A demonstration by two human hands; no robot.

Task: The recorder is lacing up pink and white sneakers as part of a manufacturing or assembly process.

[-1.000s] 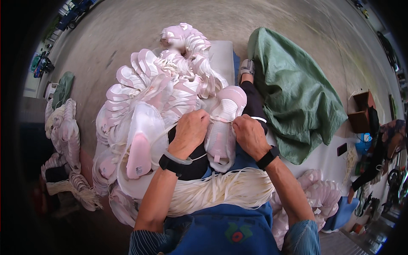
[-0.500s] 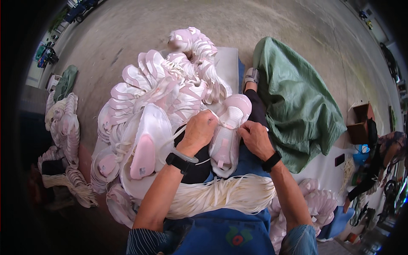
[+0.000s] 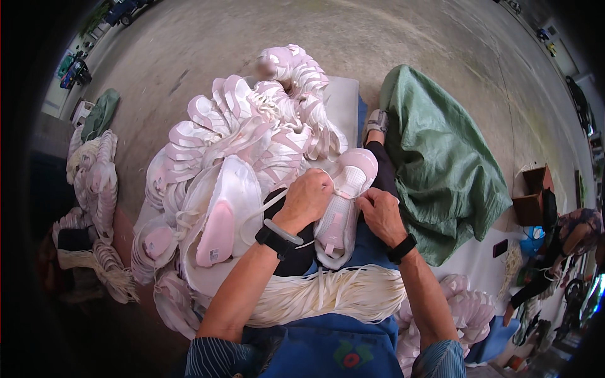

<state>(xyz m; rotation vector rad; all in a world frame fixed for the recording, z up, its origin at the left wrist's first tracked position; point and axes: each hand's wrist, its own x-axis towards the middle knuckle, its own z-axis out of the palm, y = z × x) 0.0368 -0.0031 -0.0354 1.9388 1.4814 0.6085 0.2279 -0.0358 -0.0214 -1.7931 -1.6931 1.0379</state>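
Observation:
A pink and white shoe upper (image 3: 335, 228) lies over my lap, its toe pointing away from me. My left hand (image 3: 307, 198) is closed over its left edge, pinching a white shoelace (image 3: 273, 203) that trails off to the left. At the opposite edge my right hand (image 3: 382, 215) has thumb and forefinger pressed together on the lace near the eyelets; the tip of the pinch is partly hidden. Between the two hands a stretch of lace crosses the upper. A thick bundle of cream laces (image 3: 334, 295) rests across my lap, nearer my body.
Stacked pink and white shoe uppers (image 3: 208, 120) fill the left and far middle. To the right, a green cloth (image 3: 441, 170) drapes over something. More uppers (image 3: 466, 309) lie at lower right, near a phone (image 3: 500, 248). Another person (image 3: 567, 242) sits at the far right.
Both hands stay at the lace, and the left has come slightly closer to the middle of the upper. The whole view has shifted a little.

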